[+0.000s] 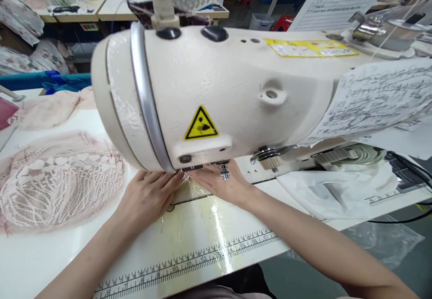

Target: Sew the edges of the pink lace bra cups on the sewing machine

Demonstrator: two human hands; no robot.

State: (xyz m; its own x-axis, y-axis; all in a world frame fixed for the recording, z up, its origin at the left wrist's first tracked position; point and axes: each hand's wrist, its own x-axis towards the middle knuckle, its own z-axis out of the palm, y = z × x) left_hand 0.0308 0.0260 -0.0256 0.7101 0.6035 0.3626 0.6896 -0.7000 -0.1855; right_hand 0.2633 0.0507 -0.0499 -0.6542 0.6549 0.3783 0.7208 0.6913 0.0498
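A white sewing machine (236, 92) fills the middle of the view, and its head hides the needle and my fingertips. My left hand (145, 195) lies on the machine bed left of the needle area, fingers pressed together and closed on a piece of pink lace fabric (185, 178). From the other side my right hand (226, 182) reaches under the head, its fingers closed at the same fabric. Only a small bit of this fabric shows between the hands. Left of my left hand, a pink lace piece with white fringe-like strands (64, 186) lies spread on the white table (84, 254).
A printed ruler strip (189, 263) runs along the table's front. White cloth (340, 191) and a coil of pale tape (364, 155) lie at right. Handwritten paper (374, 105) hangs over the machine arm. More pink fabric (50, 110) lies at the back left.
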